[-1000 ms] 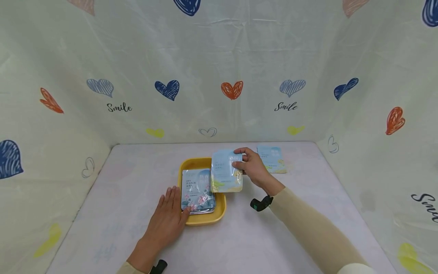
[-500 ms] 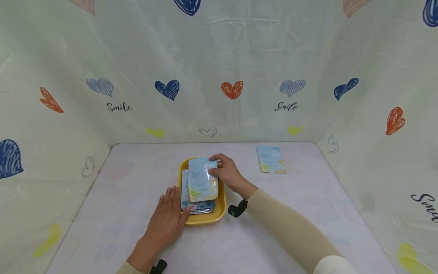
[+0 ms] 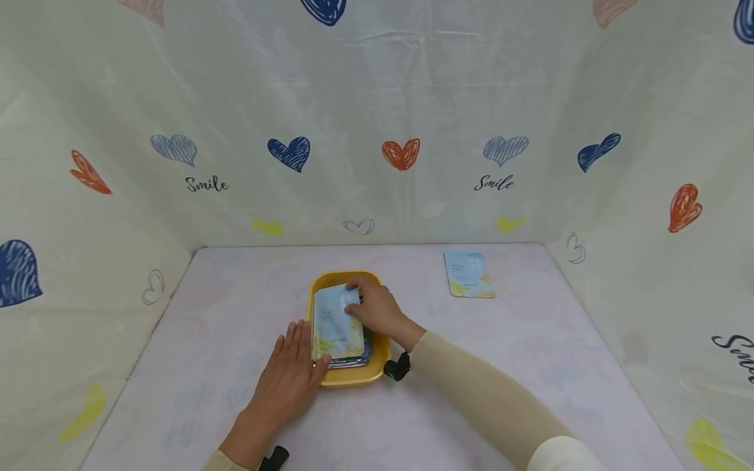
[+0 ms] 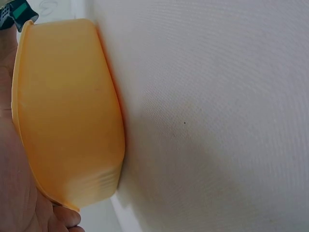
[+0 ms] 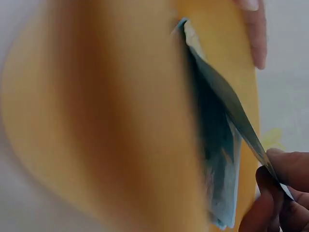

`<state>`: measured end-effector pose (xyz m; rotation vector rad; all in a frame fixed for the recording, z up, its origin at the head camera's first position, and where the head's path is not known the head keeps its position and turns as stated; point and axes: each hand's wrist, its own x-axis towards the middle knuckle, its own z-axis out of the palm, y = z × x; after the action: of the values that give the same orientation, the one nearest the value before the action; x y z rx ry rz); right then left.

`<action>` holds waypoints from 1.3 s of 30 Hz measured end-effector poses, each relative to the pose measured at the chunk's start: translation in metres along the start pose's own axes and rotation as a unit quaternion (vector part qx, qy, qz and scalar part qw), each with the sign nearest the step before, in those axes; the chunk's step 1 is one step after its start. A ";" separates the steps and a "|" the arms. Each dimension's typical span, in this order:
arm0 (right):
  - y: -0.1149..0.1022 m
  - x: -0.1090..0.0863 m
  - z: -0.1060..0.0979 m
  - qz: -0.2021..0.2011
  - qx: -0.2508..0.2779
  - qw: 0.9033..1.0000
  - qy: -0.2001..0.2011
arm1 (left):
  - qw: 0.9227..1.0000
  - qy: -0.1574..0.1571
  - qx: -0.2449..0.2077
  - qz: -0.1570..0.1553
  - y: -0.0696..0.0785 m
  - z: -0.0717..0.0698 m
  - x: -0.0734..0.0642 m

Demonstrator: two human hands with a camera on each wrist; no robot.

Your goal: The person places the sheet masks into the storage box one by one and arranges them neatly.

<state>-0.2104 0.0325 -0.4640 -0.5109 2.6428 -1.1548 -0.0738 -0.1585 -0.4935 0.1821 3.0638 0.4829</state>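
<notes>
My right hand pinches the right edge of a flat light-blue sachet printed with yellow flowers. The sachet lies slanted over a stack of darker blue sachets inside a yellow plastic tray. Seen from the right wrist, the pinched sachet is raised on the side where thumb and fingers hold it, with a gap above the stack. My left hand rests with straight fingers along the tray's left rim, its thumb over the near left corner. Outside that hand the tray's wall shows in the left wrist view.
Another light-blue sachet lies flat on the white-covered table, right of the tray and toward the back. A pale cloth backdrop with printed hearts rises behind the table and on both sides.
My right hand has carried the light-blue sachet left and down, from over the tray's right edge onto the stack inside. The left hand and tray stay put.
</notes>
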 end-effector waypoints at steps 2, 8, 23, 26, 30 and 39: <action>0.000 -0.001 -0.002 -0.006 -0.031 0.999 -0.008 | 1.000 0.001 -0.001 0.000 0.000 0.000 0.000; 0.000 -0.001 -0.010 -0.009 -0.081 0.996 -0.021 | 1.000 -0.001 0.003 -0.002 0.000 0.000 0.000; 0.005 -0.002 -0.020 0.011 -0.066 0.998 0.008 | 1.000 -0.010 -0.001 -0.005 0.000 0.000 0.000; 0.009 -0.003 -0.021 -0.004 -0.060 0.998 0.035 | 1.000 -0.011 0.001 -0.006 0.000 0.001 0.001; 0.017 -0.005 -0.027 -0.026 -0.057 0.995 0.076 | 1.000 -0.021 0.008 -0.012 0.000 0.000 0.002; 0.071 -0.007 -0.064 -0.060 -0.167 0.975 0.134 | 0.999 -0.027 0.007 -0.020 0.000 0.004 0.002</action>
<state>-0.2415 0.1232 -0.4733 -0.6192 3.1047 -0.8628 -0.0760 -0.1575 -0.4970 0.1333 3.0122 0.4456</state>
